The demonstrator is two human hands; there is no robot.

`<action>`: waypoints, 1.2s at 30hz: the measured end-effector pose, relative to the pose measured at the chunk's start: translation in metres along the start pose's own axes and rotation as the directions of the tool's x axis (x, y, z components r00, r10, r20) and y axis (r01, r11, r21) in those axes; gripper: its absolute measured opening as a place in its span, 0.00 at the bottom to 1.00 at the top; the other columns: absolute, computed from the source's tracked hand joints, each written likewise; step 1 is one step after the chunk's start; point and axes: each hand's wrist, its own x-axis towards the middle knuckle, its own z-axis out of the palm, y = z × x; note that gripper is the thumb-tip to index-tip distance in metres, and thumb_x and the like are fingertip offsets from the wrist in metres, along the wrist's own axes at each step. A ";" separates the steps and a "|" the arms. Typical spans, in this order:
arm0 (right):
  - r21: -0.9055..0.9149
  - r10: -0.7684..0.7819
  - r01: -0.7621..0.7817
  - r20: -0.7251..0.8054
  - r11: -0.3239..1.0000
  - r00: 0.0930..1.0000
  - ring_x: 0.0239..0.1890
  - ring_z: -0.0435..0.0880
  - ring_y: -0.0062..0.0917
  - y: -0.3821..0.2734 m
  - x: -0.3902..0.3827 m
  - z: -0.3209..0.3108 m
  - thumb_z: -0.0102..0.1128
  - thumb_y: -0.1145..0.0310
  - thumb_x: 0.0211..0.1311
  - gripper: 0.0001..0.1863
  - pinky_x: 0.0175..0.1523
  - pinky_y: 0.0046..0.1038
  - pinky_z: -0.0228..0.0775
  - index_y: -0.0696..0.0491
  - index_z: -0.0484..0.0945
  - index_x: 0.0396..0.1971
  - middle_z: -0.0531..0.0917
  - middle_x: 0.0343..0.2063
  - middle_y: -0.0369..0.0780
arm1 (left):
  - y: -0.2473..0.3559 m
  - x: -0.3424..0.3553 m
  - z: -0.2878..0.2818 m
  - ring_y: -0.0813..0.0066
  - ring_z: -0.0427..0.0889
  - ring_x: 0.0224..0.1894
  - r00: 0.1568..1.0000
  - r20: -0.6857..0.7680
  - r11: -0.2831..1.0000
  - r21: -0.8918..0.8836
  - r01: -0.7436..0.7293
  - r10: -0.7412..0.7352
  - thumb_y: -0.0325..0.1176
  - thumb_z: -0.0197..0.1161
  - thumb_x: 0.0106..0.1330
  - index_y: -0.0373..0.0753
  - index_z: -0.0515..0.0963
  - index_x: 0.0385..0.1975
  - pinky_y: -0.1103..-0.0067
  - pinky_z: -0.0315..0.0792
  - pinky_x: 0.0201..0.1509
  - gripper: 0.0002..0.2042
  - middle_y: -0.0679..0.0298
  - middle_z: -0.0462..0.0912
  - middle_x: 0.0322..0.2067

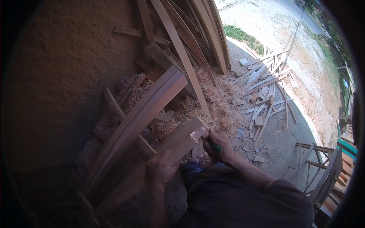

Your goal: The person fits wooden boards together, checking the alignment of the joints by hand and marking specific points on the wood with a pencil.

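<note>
One left hand (161, 168) is gripping the beam (178, 145), seemingly steadying it, while the right hand (223, 149) is clenching a green-handled tool (216, 146)!

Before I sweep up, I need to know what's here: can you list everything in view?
Squared timber: one, pale brown, lower centre
Slim tool: one, green, near the timber's far end
Broad beam: one or two abutting, brown, left of the timber
Leaning planks: several, brown, top centre
Wood shavings: heaped, pale tan, beyond the timber
Offcut strips: many, pale, right of the shavings
Ground: one, grey, right
Wall: one, brown, left
Grass: patches, green, upper right
Wooden framework: count unclear, brown, lower right
Dark shirt: one, lower edge
Left hand: one, bare, on the timber
Right hand: one, bare, holding the tool
</note>
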 end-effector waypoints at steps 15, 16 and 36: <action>0.005 0.061 -0.061 -0.029 0.998 0.998 0.24 0.85 0.47 -0.008 0.005 -0.002 0.66 0.71 0.63 0.10 0.30 0.44 0.76 0.55 0.72 0.30 0.81 0.20 0.48 | 0.002 0.005 -0.002 0.45 0.87 0.37 1.000 0.029 1.000 -0.018 0.007 -0.006 0.58 0.73 0.58 0.43 0.80 0.43 0.57 0.80 0.40 0.26 0.50 0.87 0.33; 0.022 0.072 -0.072 -0.020 0.997 0.997 0.24 0.85 0.47 -0.010 0.006 -0.003 0.66 0.71 0.63 0.10 0.30 0.44 0.76 0.55 0.72 0.30 0.81 0.20 0.48 | 0.002 0.004 -0.001 0.46 0.87 0.37 1.000 0.027 1.000 -0.015 0.006 -0.006 0.58 0.73 0.58 0.43 0.80 0.43 0.57 0.80 0.40 0.26 0.50 0.87 0.33; 0.191 0.248 -0.225 -0.108 0.956 0.963 0.35 0.92 0.31 -0.006 0.017 -0.071 0.61 0.70 0.72 0.11 0.39 0.30 0.81 0.59 0.82 0.48 0.89 0.33 0.45 | 0.003 0.002 -0.001 0.49 0.88 0.38 1.000 -0.003 0.999 -0.026 0.023 -0.023 0.52 0.77 0.54 0.44 0.80 0.43 0.59 0.81 0.41 0.23 0.54 0.87 0.35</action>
